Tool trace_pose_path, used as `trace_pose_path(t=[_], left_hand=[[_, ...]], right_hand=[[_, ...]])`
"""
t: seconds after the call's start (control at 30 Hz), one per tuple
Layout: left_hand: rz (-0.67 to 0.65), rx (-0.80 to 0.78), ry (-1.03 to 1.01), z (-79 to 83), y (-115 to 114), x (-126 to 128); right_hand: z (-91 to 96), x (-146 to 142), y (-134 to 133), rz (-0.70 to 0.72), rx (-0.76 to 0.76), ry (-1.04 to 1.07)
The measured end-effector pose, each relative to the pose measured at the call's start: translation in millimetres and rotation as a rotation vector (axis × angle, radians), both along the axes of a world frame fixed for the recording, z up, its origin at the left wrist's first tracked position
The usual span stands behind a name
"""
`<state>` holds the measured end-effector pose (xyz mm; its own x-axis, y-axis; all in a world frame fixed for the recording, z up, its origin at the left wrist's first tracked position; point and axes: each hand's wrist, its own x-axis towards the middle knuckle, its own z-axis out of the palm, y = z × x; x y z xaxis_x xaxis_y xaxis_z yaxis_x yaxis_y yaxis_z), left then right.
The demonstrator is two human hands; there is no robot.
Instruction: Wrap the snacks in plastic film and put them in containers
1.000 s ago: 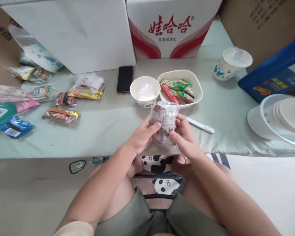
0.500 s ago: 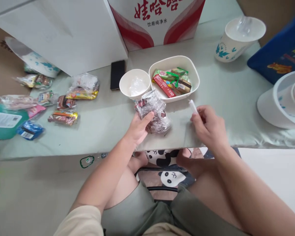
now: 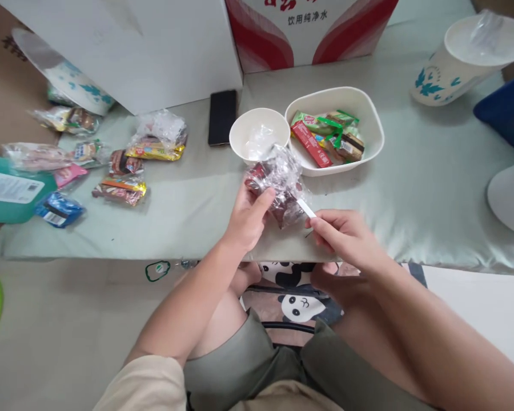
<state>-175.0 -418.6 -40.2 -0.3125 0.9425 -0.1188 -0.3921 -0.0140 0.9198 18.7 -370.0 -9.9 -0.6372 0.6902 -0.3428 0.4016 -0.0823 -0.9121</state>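
Over pale green cloth (image 3: 192, 217) before cartons (image 3: 175, 51), the left hand (image 3: 249, 221) grips a wrapped packet (image 3: 282, 177), the right hand (image 3: 345, 234) a white tool (image 3: 305, 208).

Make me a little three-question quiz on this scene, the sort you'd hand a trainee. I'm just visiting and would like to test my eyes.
1. Multiple choice: which hand holds the white tool? A) left; B) right; C) both.
2. True or false: the red packet lies inside the white tray.
3. Fill the gap: the left hand holds a bundle wrapped in clear ____.

Key: 1. B, the right hand. 2. True. 3. Plastic.
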Motion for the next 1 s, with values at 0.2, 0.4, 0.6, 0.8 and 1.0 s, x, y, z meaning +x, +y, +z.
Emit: trace_pose_path(t=[0.2, 0.4, 0.6, 0.8, 1.0], left_hand=[[0.106, -0.019, -0.012, 6.0, -14.1, -14.5], [0.180, -0.182, 0.374, 2.4, -37.7, -24.2], [0.079, -0.598, 1.182, 23.8, -47.3, -42.4], [0.113, -0.344, 1.446, 29.9, -42.5, -27.8], [0.083, -0.255, 1.271, 23.5, -33.8, -42.1]], right_hand=[[4.8, 28.7, 6.0, 0.169, 0.144, -0.287], [-15.7, 58.8, 17.0, -0.173, 0.691, -0.643], [-36.3, 58.6, 18.9, -0.375, 1.086, -0.547], [-42.1, 0.5, -12.2, -0.005, 1.154, 0.049], [-43.8, -50.6, -15.1, 0.190, 1.006, 0.123]])
